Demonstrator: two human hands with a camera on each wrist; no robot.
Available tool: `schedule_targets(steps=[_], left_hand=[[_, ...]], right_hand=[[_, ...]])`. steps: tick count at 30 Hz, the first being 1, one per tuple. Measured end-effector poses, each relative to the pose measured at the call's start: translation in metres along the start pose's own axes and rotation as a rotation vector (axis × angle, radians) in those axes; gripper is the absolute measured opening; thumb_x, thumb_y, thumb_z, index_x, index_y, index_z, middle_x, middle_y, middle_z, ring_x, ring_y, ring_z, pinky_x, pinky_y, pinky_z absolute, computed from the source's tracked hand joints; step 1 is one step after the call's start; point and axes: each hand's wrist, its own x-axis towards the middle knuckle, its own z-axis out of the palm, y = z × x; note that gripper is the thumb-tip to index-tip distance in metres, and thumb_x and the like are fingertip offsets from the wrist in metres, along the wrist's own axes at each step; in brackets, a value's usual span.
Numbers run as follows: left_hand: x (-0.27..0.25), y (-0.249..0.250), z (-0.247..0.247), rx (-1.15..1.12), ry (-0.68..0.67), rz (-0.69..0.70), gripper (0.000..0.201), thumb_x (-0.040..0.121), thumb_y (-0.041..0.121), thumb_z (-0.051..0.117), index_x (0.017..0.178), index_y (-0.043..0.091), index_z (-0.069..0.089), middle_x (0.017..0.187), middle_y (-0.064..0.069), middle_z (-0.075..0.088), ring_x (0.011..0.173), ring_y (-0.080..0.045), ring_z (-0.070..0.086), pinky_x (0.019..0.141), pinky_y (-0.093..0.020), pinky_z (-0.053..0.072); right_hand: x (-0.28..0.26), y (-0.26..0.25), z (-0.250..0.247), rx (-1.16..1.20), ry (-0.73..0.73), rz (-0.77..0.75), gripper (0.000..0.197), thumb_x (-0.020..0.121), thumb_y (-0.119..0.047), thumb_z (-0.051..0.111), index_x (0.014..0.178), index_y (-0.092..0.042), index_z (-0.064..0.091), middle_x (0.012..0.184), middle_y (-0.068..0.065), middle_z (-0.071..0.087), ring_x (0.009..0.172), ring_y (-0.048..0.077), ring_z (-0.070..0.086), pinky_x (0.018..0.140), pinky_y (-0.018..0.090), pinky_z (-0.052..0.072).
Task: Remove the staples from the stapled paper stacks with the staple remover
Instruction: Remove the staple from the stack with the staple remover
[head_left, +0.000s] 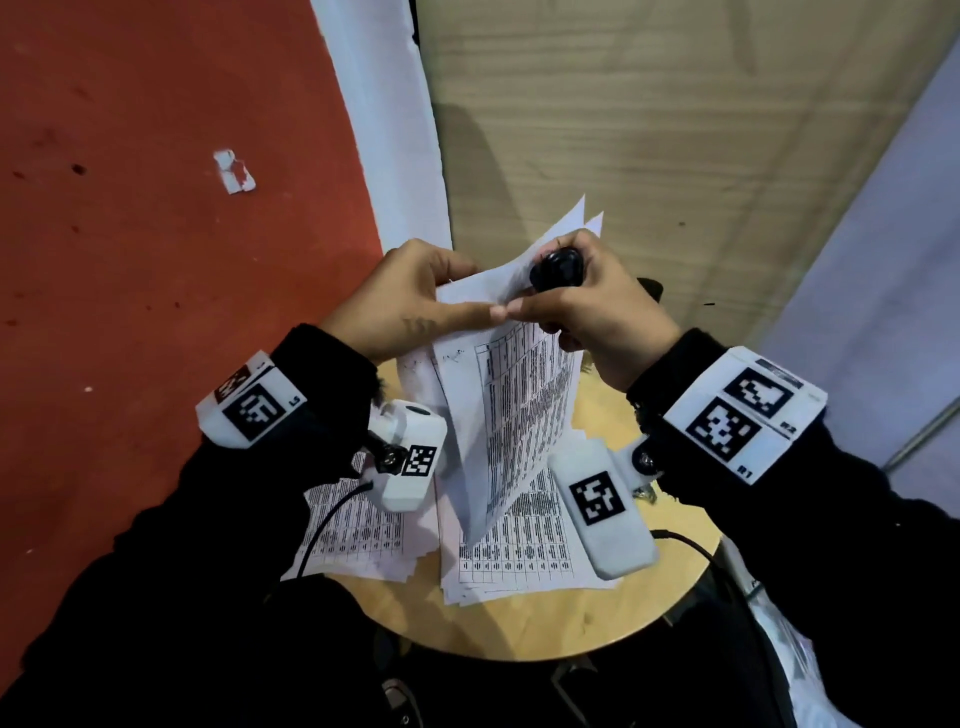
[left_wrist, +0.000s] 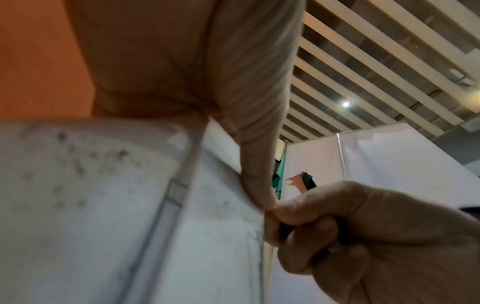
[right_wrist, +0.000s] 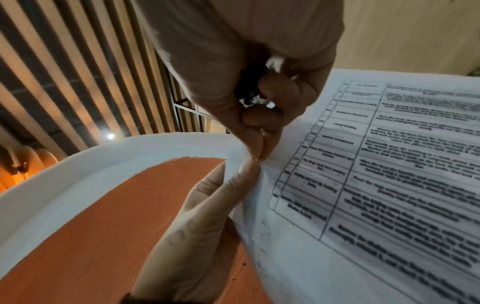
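White sheets of the held paper stack (head_left: 511, 405), printed with black ruled tables and grey-black text, are shown. The staple remover (head_left: 557, 270) is glossy black. The round table (head_left: 597, 618) is pale yellow wood; the floor (head_left: 156, 234) is brick red; the sleeves (head_left: 156, 571) are black.

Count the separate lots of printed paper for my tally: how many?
3: one held stack pinched by the left hand, two piles lying on the round table, left pile and right pile. Sheets underneath may hide more.
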Motion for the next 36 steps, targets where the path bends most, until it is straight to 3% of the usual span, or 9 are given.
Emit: schedule_targets(steps=[3,7,12,18,22,25,29,32,36], left_hand=[[0.003,-0.002,0.000,0.109,0.047,0.060,0.040,0.067,0.046,0.070,0.077,0.007,0.068,0.077,-0.028,0.061,0.069,-0.016,0.052,0.059,-0.037,0.042],[0.005,-0.004,0.004,0.234,0.067,0.095,0.026,0.073,0.037,0.066,0.077,0.012,0.069,0.071,-0.004,0.059,0.070,-0.015,0.056,0.063,-0.036,0.043],[0.004,-0.005,0.014,0.466,0.149,0.198,0.048,0.069,0.051,0.047,0.078,0.008,0.066,0.074,-0.006,0.059,0.074,-0.026,0.055,0.067,-0.045,0.046],[0.003,-0.007,0.012,0.233,0.090,0.187,0.008,0.075,0.047,0.064,0.069,0.050,0.060,0.064,0.009,0.050,0.062,-0.001,0.047,0.059,-0.029,0.036],[0.003,-0.009,0.016,0.029,0.094,0.103,0.012,0.074,0.027,0.068,0.068,0.037,0.069,0.064,0.013,0.062,0.065,0.001,0.054,0.060,-0.025,0.041],[0.004,-0.012,0.019,-0.131,0.092,0.043,0.018,0.076,0.009,0.072,0.066,0.024,0.070,0.059,0.018,0.062,0.057,0.007,0.051,0.056,-0.013,0.039],[0.006,-0.013,0.025,-0.140,0.139,-0.013,0.014,0.061,0.033,0.071,0.063,0.019,0.069,0.061,0.006,0.056,0.056,-0.004,0.046,0.055,-0.020,0.034],[0.007,-0.012,0.029,-0.086,0.183,0.020,0.009,0.062,0.036,0.066,0.063,0.027,0.068,0.064,0.004,0.057,0.064,-0.009,0.049,0.062,-0.027,0.037],[0.007,-0.011,0.030,-0.028,0.212,0.055,0.012,0.058,0.039,0.060,0.059,0.028,0.064,0.063,0.004,0.056,0.062,-0.006,0.051,0.061,-0.026,0.038]], right_hand=[[0.003,0.001,-0.003,-0.019,-0.051,0.062,0.037,0.076,0.012,0.063,0.083,-0.016,0.040,0.041,-0.014,0.052,0.034,0.001,0.039,0.034,0.011,0.023],[0.007,-0.001,-0.008,-0.033,-0.119,0.147,0.030,0.076,0.012,0.061,0.076,-0.014,0.046,0.041,-0.012,0.049,0.034,0.004,0.035,0.036,0.010,0.019],[0.012,-0.003,-0.010,-0.048,-0.149,0.230,0.031,0.075,0.014,0.057,0.068,-0.015,0.045,0.049,-0.001,0.048,0.032,0.004,0.030,0.034,0.010,0.017],[0.014,-0.002,-0.013,-0.012,-0.162,0.238,0.035,0.075,0.013,0.058,0.060,-0.015,0.043,0.049,0.000,0.045,0.033,0.004,0.029,0.036,0.010,0.015],[0.007,-0.002,-0.009,-0.067,-0.088,0.093,0.036,0.071,0.015,0.062,0.075,-0.015,0.044,0.049,-0.005,0.051,0.034,0.000,0.038,0.033,0.013,0.024],[0.005,0.002,-0.002,-0.154,0.004,-0.049,0.042,0.056,-0.004,0.073,0.078,-0.024,0.042,0.073,0.002,0.057,0.062,0.008,0.055,0.054,0.027,0.049],[0.000,0.001,0.005,-0.293,0.015,-0.090,0.037,0.053,-0.018,0.068,0.076,-0.028,0.041,0.081,-0.001,0.053,0.079,0.022,0.052,0.076,0.046,0.051],[0.002,0.001,0.004,-0.265,0.023,-0.020,0.041,0.058,-0.006,0.073,0.073,-0.025,0.040,0.077,-0.001,0.051,0.071,0.017,0.049,0.061,0.039,0.048],[0.003,0.000,-0.005,-0.158,0.008,0.075,0.040,0.073,0.013,0.063,0.072,-0.018,0.038,0.063,0.000,0.044,0.038,-0.001,0.042,0.034,0.011,0.028]])
